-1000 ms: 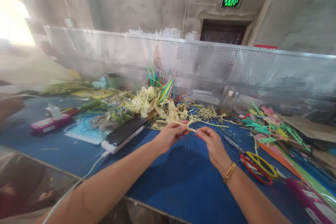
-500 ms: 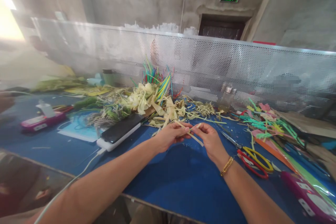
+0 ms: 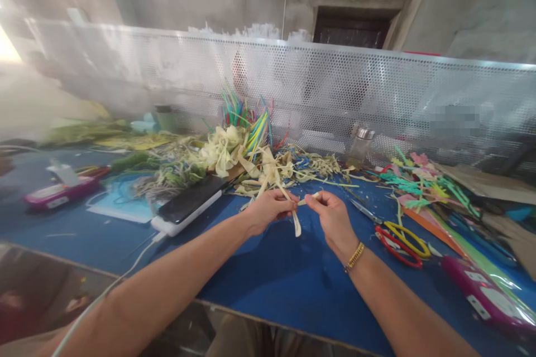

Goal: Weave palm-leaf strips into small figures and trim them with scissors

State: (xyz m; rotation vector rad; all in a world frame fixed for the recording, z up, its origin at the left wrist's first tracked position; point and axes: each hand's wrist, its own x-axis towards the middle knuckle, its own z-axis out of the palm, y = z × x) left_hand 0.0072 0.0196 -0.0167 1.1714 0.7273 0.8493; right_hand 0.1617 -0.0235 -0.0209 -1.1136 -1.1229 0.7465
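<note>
Over the blue table my left hand (image 3: 272, 209) is closed on a pale, flat strip (image 3: 297, 226), whose lower end hangs below the fingers. My right hand (image 3: 330, 212), with a gold bracelet at the wrist, pinches another pale length that reaches across to the left fingers. Whether the two lengths are one piece is hidden by the fingers. Just behind the hands lies a heap of pale dried strips (image 3: 272, 170). Right of my right hand rest scissors (image 3: 402, 240) with one red and one yellow handle.
A black phone (image 3: 192, 198) lies on a white power bank (image 3: 167, 226) with a cable. Purple power strips (image 3: 486, 295) sit at both sides. A glass bottle (image 3: 360, 145) stands before the perforated metal screen (image 3: 201, 72). Colourful cut pieces (image 3: 419, 178) lie at right.
My hands have moved slightly apart, and a pale length now spans between them. The hanging strip end has swung from slanting right to pointing down. The view has tilted downward a little.
</note>
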